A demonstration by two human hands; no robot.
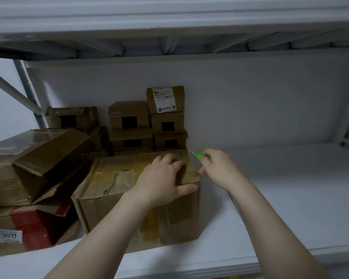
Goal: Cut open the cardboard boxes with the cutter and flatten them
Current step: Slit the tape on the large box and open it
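Our bare forearms stretch forward over the shelf (pixel 280 198). Our left hand (pixel 165 178) lies flat, fingers spread, on top of the big cardboard box (pixel 113 198), thumb along its right edge. Our right hand (pixel 220 170) grasps the green cutter (pixel 199 155), its blade near the box's far right corner.

One wide-angle camera, worn on the person's head, faces forward and slightly downward between two shelves. It is near: the left hand (pixel 165 178) and right hand (pixel 218 170) sit mid-frame, with the forearms entering from the bottom edge. The lower shelf (pixel 290 198) fills the bottom half; the upper shelf (pixel 169 17) spans the top.
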